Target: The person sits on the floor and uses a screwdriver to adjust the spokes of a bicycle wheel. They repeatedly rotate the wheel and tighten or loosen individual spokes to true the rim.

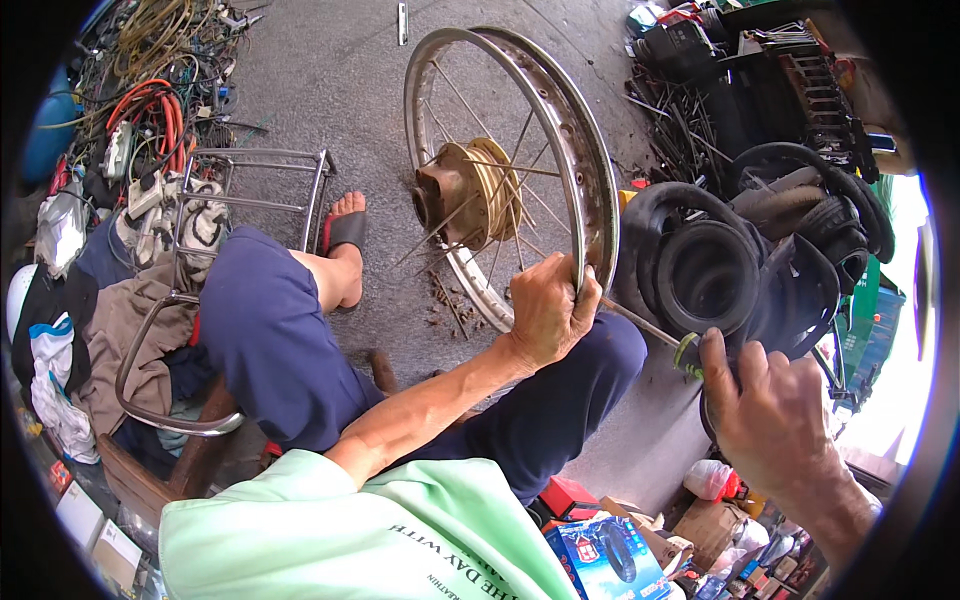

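Observation:
My left hand (548, 310) grips the lower right of an upright metal wheel rim (425, 62) between my knees and the tyres. A rusty, gold-toned hub (480, 195) sits inside, with thin spokes around it, some ends hanging free. My right hand (765, 420) is closed round the dark and green handle of a screwdriver-like tool (690, 355). Its straight metal shaft reaches up-left to the rim beside my left fingers; the tip is hidden there.
Black tyres (705, 275) are piled at the right, below a dark heap of metal parts (675, 135). Left are tangled cables (150, 40), a chrome tubular frame (250, 157) and clothes (135, 350). Boxes (610, 560) lie lower right. Small debris (450, 305) lies under the wheel.

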The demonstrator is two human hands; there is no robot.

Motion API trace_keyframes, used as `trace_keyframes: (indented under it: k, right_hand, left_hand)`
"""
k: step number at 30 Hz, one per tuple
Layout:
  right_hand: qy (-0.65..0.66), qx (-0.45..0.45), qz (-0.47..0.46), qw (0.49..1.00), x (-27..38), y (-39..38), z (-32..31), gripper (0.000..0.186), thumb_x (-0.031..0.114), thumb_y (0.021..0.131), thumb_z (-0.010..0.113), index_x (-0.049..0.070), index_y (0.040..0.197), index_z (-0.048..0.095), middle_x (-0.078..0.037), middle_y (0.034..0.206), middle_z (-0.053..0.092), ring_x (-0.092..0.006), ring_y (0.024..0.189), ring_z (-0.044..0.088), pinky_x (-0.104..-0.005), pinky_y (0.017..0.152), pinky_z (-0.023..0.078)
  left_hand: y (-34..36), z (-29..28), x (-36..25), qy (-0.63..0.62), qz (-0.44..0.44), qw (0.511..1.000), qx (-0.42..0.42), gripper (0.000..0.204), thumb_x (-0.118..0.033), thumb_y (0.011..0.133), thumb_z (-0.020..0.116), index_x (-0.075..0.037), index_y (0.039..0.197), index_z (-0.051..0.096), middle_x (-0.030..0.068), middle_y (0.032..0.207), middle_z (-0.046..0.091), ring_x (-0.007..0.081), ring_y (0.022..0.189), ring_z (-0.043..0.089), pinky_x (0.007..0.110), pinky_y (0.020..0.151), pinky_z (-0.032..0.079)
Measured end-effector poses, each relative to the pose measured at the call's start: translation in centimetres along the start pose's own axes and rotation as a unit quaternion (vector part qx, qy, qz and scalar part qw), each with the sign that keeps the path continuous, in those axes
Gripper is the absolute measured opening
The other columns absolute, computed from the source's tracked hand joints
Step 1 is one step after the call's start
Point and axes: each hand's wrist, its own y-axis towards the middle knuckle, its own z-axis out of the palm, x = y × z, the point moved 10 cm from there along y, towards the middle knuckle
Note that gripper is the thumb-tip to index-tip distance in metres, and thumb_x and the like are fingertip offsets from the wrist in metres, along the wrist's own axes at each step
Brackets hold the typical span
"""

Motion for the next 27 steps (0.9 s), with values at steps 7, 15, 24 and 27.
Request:
trace_keyframes:
  k: [7, 15, 24, 27]
  right_hand:
    - [0.372, -0.134, 0.105, 0.913, -3.2, -0.2, -2.4, 0.039, 0.027, 0.082, 0.073, -0.002, 0.108, 0.068, -0.009, 0.074, 0.059, -0.0238, 0.068, 0.062, -0.0336, 0.057, 0.046]
    - [0.498, 0.175, 0.277, 0.803, -4.7, -0.8, 3.8, 0.044, 0.029, 0.087, 0.070, -0.004, 0.114, 0.060, -0.013, 0.081, 0.063, -0.0237, 0.070, 0.067, -0.0330, 0.058, 0.050]
    - [0.017, -0.131, -0.026, 0.991, 1.0, -2.0, -1.7, 0.030, 0.008, 0.083, 0.069, -0.003, 0.111, 0.065, -0.013, 0.074, 0.059, -0.0199, 0.058, 0.057, -0.0307, 0.050, 0.040]
    - [0.499, -0.138, 0.173, 0.838, -3.3, -2.0, -0.2, 0.041, 0.026, 0.085, 0.072, -0.005, 0.111, 0.064, -0.015, 0.083, 0.064, -0.0213, 0.068, 0.062, -0.0290, 0.062, 0.047]
  left_hand:
    - [0.0, 0.0, -0.2, 0.014, 0.011, 1.000, -0.006, 0.021, -0.023, 0.096, 0.057, -0.007, 0.082, 0.056, 0.0116, 0.061, 0.051, 0.0332, 0.055, 0.055, 0.045, 0.050, 0.044]
    - [0.3, -0.4, 0.2, 0.015, 0.007, 1.000, -0.006, 0.024, -0.026, 0.097, 0.055, -0.007, 0.082, 0.056, 0.0126, 0.061, 0.051, 0.0347, 0.054, 0.056, 0.045, 0.049, 0.043]
    - [0.6, -0.4, -0.1, 0.000, 0.010, 1.000, -0.006, 0.025, -0.023, 0.098, 0.055, -0.005, 0.083, 0.061, 0.0122, 0.060, 0.052, 0.0315, 0.051, 0.054, 0.044, 0.048, 0.041]
    - [0.4, -0.3, 0.3, -0.032, -0.019, 0.999, 0.007, 0.030, -0.033, 0.100, 0.055, -0.006, 0.087, 0.060, 0.0131, 0.065, 0.058, 0.0329, 0.056, 0.060, 0.044, 0.051, 0.045]
